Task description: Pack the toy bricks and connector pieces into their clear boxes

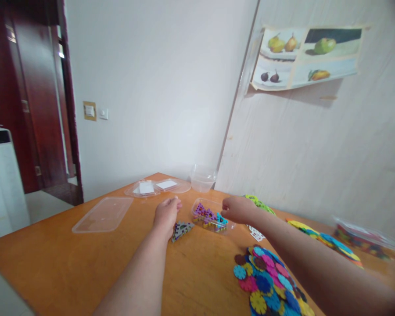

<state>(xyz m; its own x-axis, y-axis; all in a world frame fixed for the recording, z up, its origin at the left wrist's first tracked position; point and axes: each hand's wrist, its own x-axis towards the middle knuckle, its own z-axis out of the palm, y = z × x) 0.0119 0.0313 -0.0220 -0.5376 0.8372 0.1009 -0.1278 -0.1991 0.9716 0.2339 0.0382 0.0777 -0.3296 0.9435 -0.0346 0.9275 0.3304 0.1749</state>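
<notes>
My left hand (166,213) rests on the orange table (85,259) with its fingers curled, just above a few grey and purple triangular toy pieces (181,230). My right hand (237,209) hovers with pinched fingers over the right end of a clear plastic container (210,216) that holds purple, pink and teal triangular pieces. I cannot make out whether the pinch holds a piece.
A heap of colourful flower-shaped discs (270,281) lies near my right forearm. A rectangular clear lid (103,214), two round lids (158,186) and a clear tub (202,177) sit farther back. More coloured pieces (325,240) and a filled box (368,239) line the right wall.
</notes>
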